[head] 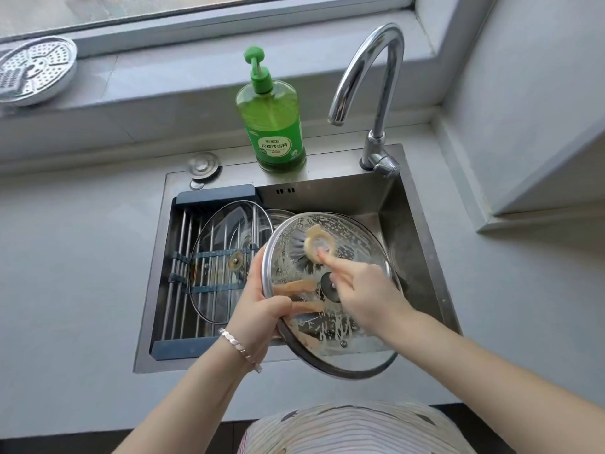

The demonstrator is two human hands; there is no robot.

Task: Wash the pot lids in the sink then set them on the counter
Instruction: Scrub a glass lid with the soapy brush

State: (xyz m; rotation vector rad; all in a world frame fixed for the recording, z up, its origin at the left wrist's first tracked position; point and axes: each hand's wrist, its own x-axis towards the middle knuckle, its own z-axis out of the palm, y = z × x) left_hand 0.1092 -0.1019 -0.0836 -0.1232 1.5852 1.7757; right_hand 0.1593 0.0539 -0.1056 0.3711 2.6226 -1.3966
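Sink rim (229,174): green bottle (271,126), "柠檬洗洁精"

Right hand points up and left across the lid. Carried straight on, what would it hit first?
The brush, which the right hand already holds against the soapy lid. Past that, probably the lid's far rim, then the back wall of the sink, though depth is unclear.

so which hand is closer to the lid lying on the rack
Left. The left hand grips the soapy lid beside the rack lid; the right hand holds the brush farther right, over the soapy lid.
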